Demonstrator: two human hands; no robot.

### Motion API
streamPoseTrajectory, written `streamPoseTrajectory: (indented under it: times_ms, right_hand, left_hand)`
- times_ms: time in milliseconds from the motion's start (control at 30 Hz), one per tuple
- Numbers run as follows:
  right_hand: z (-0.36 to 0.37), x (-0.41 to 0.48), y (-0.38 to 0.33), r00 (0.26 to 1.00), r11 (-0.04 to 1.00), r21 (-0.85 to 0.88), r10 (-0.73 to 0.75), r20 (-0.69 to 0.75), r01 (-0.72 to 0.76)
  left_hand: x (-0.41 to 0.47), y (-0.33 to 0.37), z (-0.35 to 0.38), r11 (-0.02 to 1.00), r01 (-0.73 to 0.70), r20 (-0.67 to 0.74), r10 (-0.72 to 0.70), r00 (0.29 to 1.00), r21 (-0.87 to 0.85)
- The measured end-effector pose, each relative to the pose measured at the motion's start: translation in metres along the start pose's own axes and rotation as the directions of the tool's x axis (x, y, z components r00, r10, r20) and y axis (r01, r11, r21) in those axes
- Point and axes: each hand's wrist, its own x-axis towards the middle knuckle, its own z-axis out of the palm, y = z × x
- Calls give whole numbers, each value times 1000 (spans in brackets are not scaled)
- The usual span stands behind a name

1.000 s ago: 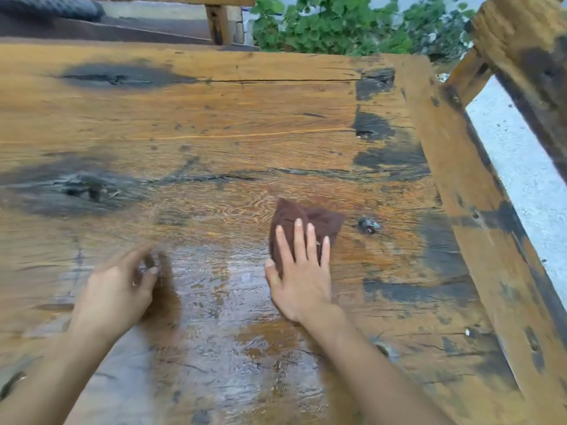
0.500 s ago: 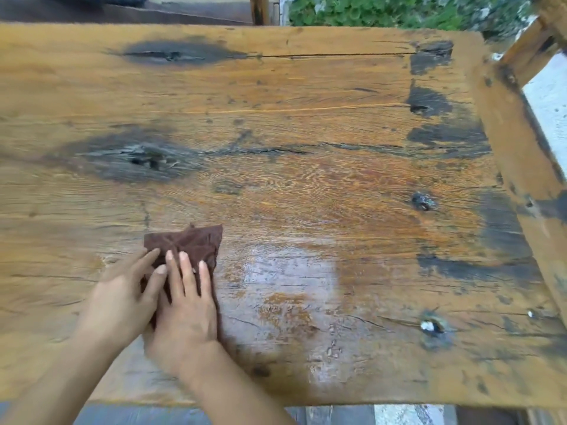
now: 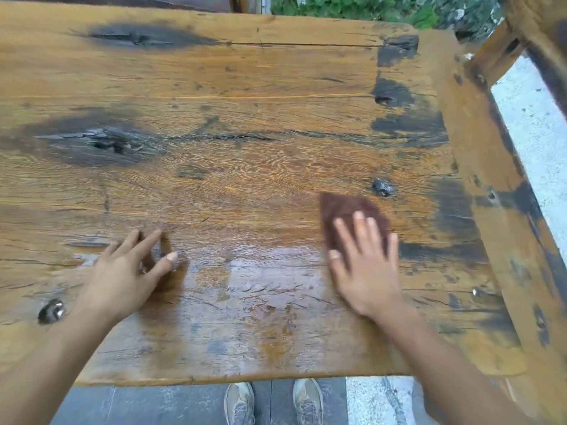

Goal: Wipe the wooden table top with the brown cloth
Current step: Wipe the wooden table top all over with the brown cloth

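The wooden table top (image 3: 245, 167) fills the view, with dark knots and a wet, shiny patch near its front edge. The brown cloth (image 3: 340, 210) lies flat on the right part of the top. My right hand (image 3: 365, 265) presses down on it with fingers spread; the cloth shows beyond the fingertips. My left hand (image 3: 129, 271) rests on the wood at the left, fingers apart and holding nothing.
A wooden frame rail (image 3: 491, 194) runs along the table's right side, with white ground (image 3: 537, 133) beyond it. Green plants (image 3: 368, 7) stand behind the far edge. My shoes (image 3: 239, 403) show on the paving below the front edge.
My right hand slid the cloth from beside the left hand over to the right side of the table. The left hand stayed at the left, now apart from the cloth.
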Motion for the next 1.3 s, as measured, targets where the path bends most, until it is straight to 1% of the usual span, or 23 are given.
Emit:
streamPoseTrajectory:
  times_ms: [67, 167, 233, 300, 400, 467, 533, 600, 667, 767, 900, 1000, 1100, 1233, 1300]
  right_hand:
    - [-14, 1, 66, 989, 988, 31, 149, 19, -150]
    - [-26, -5, 125, 961, 960, 42, 277, 21, -278]
    - [-25, -5, 134, 948, 947, 54, 317, 13, -317]
    - [-20, -1, 124, 932, 930, 65, 362, -2, -361]
    - [-14, 8, 92, 914, 911, 82, 406, 7, -405]
    - [-10, 14, 59, 932, 929, 70, 362, 10, -362]
    - [-4, 19, 9, 962, 961, 48, 272, 14, -273]
    - [5, 25, -50, 985, 984, 43, 174, 7, -174]
    - [12, 33, -113, 997, 996, 45, 78, 14, -78]
    - [24, 40, -202, 998, 998, 40, -57, 18, 56]
    - [41, 37, -315, 980, 979, 41, -200, 19, 199]
    - [53, 28, -390, 952, 952, 52, -303, 28, 302]
    - [65, 13, -458, 919, 920, 58, -391, 53, 388]
    - [79, -9, -523, 875, 879, 62, -477, 84, 473]
    - [83, -16, -541, 853, 859, 59, -512, 99, 508]
  left_hand:
    - [-5, 3, 7, 999, 21, 33, -23, 999, 49]
    - [-16, 6, 10, 998, 34, 17, -35, 999, 59]
    - [-24, 4, 10, 999, 37, 12, -38, 999, 38]
    - [-32, 3, 7, 999, 33, -4, -33, 999, 3]
    - [-43, 0, 2, 999, 12, -124, -17, 992, -42]
    - [-50, -3, -2, 998, 23, -180, -34, 983, -60]
    - [-59, -16, -7, 994, 54, -201, -72, 977, -92]
    - [-70, -36, -10, 990, 54, -220, -82, 972, -128]
    - [-83, -64, -12, 984, 86, -212, -119, 970, -159]
    - [-101, -118, -15, 974, 164, -155, -188, 970, -158]
    - [-126, -200, -20, 968, 235, -98, -243, 965, -85]
    - [-140, -239, -20, 969, 243, 8, -243, 970, -39]
    - [-148, -247, -17, 962, 255, 81, -248, 965, -95]
    - [-144, -243, -18, 947, 295, 91, -285, 954, -126]
    - [-143, -246, -21, 946, 301, 101, -290, 952, -118]
